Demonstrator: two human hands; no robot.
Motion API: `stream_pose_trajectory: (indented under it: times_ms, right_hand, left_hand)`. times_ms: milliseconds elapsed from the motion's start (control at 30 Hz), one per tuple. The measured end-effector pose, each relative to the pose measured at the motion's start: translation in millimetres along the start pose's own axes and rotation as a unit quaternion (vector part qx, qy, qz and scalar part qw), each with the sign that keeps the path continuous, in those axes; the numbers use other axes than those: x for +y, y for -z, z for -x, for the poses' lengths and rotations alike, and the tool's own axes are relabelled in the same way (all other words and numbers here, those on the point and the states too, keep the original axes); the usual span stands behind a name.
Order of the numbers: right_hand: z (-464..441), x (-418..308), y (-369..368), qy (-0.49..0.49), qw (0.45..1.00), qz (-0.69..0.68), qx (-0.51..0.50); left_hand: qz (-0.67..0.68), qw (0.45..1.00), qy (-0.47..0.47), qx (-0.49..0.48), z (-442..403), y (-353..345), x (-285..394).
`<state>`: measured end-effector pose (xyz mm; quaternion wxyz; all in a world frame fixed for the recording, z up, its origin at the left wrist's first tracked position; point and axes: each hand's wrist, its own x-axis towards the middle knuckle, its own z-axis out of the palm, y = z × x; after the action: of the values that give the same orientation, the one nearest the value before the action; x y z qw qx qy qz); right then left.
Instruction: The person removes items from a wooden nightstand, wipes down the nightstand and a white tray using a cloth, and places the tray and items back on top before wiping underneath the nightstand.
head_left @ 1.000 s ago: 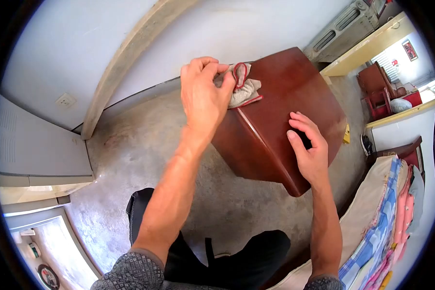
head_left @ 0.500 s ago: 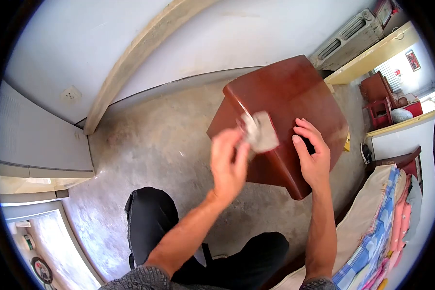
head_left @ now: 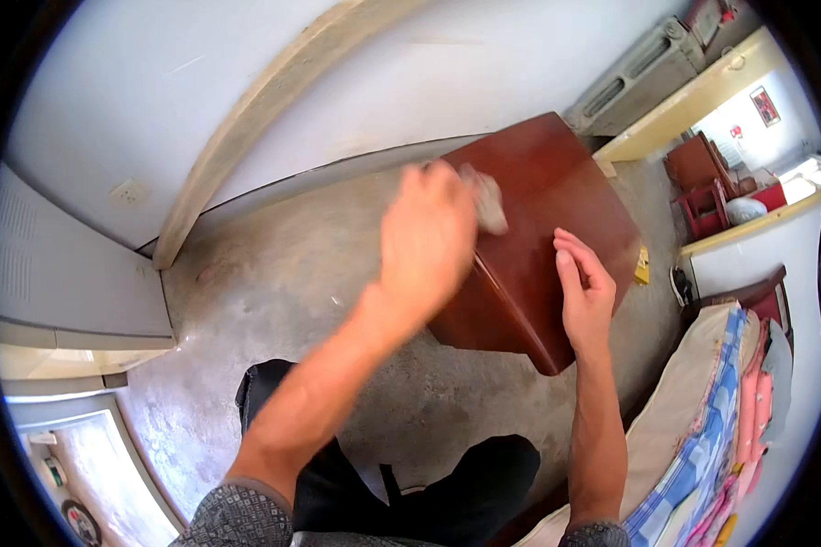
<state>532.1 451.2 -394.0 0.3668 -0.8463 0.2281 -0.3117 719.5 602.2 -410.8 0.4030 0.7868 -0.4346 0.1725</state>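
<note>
A reddish-brown polished wooden cabinet [head_left: 556, 182] stands tilted in my view on the floor, its smooth top and rounded long edge showing. My left hand [head_left: 429, 228], blurred by motion, is closed on a greyish-white cloth [head_left: 490, 202] at the far part of that edge. Most of the fingers are hidden behind the back of the hand. Over the nearer right part of the cabinet, my right hand [head_left: 588, 296] is held with fingers extended and thumb slightly apart, holding nothing. Whether its fingertips touch the wood I cannot tell.
A grey radiator [head_left: 639, 77] stands against the wall beyond the cabinet. To the right lies a bed with folded bedding [head_left: 693, 428]. A grey-white cupboard [head_left: 73, 264] is on the left. My knees [head_left: 483, 474] are below, above the concrete floor [head_left: 274, 283].
My left hand has moved the cloth up and away along the cabinet's edge, to its far end. The right hand has stayed nearly in place. The whole view has shifted slightly.
</note>
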Motion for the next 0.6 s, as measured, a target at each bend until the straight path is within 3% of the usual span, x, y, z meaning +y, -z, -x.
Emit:
stream_pose_trajectory:
  times_ms: [33,100,200,233,300,367,400,433,467,500,600]
  right_hand:
    - [1,1,2,-0.031,0.998,-0.038,0.032]
    - [0,-4,4,-0.047,0.996,-0.055,0.06]
    - [2,8,7,-0.022,0.99,-0.089,0.105]
    - [3,11,10,-0.053,0.975,-0.167,0.136]
    - [0,13,16,-0.076,0.954,-0.241,0.165]
    - [4,16,21,-0.098,0.898,-0.359,0.234]
    - [3,23,20,-0.1,0.882,-0.386,0.252]
    - [1,21,20,-0.097,0.88,-0.384,0.261]
    - [2,18,19,-0.09,0.888,-0.373,0.254]
    - [3,17,18,-0.082,0.896,-0.364,0.242]
    - [-1,21,18,-0.082,0.895,-0.364,0.244]
  left_hand:
    - [-0.019,1.0,0.011,0.012,-23,-5,-15]
    - [-0.113,0.991,-0.045,-0.051,-39,-17,-17]
    - [-0.056,0.986,-0.115,-0.105,0,-22,52]
    - [-0.022,0.982,-0.127,-0.136,22,-19,83]
    - [0.033,0.969,-0.22,-0.106,77,-30,122]
    - [0.094,0.96,-0.21,-0.158,50,-21,96]
    - [-0.001,0.971,-0.181,-0.155,28,-21,80]
    - [-0.009,0.984,-0.151,-0.089,-2,-21,59]
    - [-0.111,0.979,-0.147,-0.085,-34,-41,31]
    - [-0.097,0.987,-0.098,-0.082,-63,-60,4]
    - [-0.087,0.987,-0.113,-0.071,-57,-66,31]
